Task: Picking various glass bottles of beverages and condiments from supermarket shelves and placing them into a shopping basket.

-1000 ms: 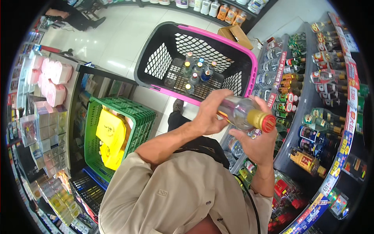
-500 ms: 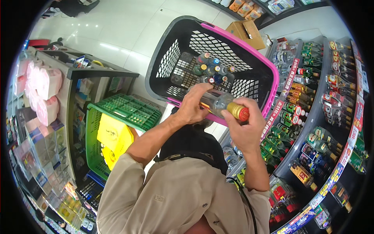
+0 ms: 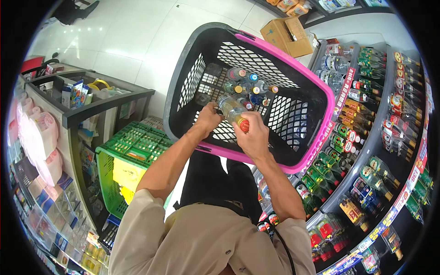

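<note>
Lowered into the basket [image 3: 183, 66] mid-frame, the bottle [image 3: 230, 107], likely slippery, fragile glass best held at neck and base, is gripped near its cap [image 3: 244, 124] by the right hand [image 3: 253, 138], left hand [image 3: 208, 119] half-curled alongside.

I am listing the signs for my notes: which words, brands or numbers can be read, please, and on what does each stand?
I copy no wording, only say where print stands.
Red shelf strip: white characters.
Red, yellow and blue shelf edge at right: characters and numbers.
Shelf bottles: mostly too small to read.
Red cap of the bottle in the right hand: too small.
</note>
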Action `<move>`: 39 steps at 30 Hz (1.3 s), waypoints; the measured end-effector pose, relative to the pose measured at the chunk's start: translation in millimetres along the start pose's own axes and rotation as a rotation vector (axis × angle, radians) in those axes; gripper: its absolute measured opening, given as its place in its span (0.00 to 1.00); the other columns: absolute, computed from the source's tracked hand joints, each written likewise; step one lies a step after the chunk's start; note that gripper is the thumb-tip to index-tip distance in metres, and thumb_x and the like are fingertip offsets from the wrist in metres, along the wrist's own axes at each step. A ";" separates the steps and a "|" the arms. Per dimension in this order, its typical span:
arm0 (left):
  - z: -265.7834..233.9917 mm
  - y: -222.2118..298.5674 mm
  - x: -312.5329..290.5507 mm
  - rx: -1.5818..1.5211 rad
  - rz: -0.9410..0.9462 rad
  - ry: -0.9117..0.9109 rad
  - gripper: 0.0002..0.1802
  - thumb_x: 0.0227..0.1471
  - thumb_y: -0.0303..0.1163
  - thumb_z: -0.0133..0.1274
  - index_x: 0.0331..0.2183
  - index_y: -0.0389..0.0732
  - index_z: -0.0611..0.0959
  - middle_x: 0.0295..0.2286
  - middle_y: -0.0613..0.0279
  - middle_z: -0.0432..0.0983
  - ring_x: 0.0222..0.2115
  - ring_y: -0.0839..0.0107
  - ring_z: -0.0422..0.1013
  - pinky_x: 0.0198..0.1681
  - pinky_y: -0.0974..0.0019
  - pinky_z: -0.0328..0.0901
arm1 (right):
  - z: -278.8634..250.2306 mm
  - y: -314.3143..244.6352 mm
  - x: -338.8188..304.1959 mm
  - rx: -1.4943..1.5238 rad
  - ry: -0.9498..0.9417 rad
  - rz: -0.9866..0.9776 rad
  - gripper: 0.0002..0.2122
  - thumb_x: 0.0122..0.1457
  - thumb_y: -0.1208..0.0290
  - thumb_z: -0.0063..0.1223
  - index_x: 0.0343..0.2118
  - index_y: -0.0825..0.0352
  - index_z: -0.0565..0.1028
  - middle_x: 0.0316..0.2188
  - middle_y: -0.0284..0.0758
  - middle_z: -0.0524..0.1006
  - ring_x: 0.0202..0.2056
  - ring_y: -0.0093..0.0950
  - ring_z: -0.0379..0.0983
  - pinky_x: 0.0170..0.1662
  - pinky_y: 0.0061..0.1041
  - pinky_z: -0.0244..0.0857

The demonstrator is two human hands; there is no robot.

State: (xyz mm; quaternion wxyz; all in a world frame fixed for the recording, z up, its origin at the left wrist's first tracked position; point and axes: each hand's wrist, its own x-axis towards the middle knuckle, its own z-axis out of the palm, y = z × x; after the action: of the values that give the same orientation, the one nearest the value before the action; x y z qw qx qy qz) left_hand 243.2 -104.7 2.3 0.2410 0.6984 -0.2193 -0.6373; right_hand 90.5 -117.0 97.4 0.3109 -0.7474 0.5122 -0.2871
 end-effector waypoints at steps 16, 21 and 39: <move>23.8 -24.5 99.1 -0.603 -0.498 -0.062 0.14 0.55 0.23 0.36 0.39 0.29 0.74 0.35 0.48 0.74 0.34 0.56 0.73 0.39 0.53 0.69 | 87.0 104.3 9.6 -0.048 -0.239 0.162 0.13 0.47 0.78 0.55 0.35 0.69 0.65 0.34 0.46 0.69 0.29 0.51 0.72 0.29 0.44 0.67; 28.8 -46.6 122.5 -0.740 -0.479 -0.088 0.13 0.56 0.26 0.40 0.39 0.28 0.72 0.33 0.46 0.72 0.31 0.54 0.72 0.32 0.50 0.71 | 103.3 121.9 11.7 -0.083 -0.282 0.232 0.12 0.48 0.79 0.54 0.35 0.70 0.65 0.35 0.48 0.68 0.30 0.52 0.71 0.31 0.46 0.67; 43.8 -55.4 145.8 -0.708 -0.450 -0.085 0.04 0.50 0.19 0.45 0.30 0.33 0.74 0.30 0.55 0.67 0.31 0.61 0.68 0.34 0.56 0.68 | 125.7 154.3 16.7 -0.179 -0.359 0.365 0.13 0.46 0.81 0.54 0.34 0.69 0.63 0.34 0.48 0.68 0.32 0.53 0.69 0.32 0.47 0.65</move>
State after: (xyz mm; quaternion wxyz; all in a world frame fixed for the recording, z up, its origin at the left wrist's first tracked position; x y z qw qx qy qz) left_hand 212.9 -153.1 -149.4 0.3116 0.5761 0.1613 -0.7382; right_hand 99.1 -154.9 -98.5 0.3761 -0.7060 0.5986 -0.0429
